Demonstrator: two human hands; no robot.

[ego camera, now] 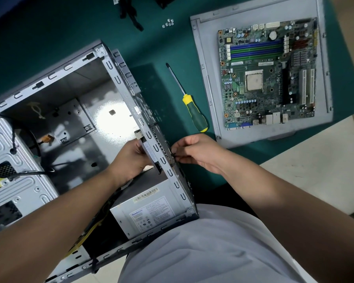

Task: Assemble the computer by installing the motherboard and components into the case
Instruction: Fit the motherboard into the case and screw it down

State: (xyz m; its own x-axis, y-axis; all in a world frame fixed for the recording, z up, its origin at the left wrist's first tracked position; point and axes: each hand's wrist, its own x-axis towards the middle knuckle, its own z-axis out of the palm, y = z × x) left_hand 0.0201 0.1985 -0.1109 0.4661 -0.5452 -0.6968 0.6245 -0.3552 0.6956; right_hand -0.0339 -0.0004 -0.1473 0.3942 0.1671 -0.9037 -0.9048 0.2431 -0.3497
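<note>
Nearest to the person, the open case [55, 111] lies on its side, with its lower corner against the white shirt. A power supply [151, 211] already sits in that near corner. The left hand [131, 158] is inside the case, with its fingers curled around a dark flat part [149, 154] that it holds against the rear wall. I think this part is a rear fan or a bracket, but I cannot tell for sure. The right hand [196, 152] is outside the same wall and pinches something small and dark at the perforated panel; what it is stays too small to see.

A little farther, a screwdriver [193, 107] with a yellow and green handle lies on the green mat [49, 37], apart from both hands. Beyond it the motherboard [270, 76] rests flat on the removed side panel [204, 58], well apart from the case and not yet installed. Some small screws [168, 23] lie at the far side of the mat.

In my judgement the board is light and stiff but fragile. It is better to hold it by the bare edges with both hands, not by the socket, the slots or the small parts, and to lower it flat.
</note>
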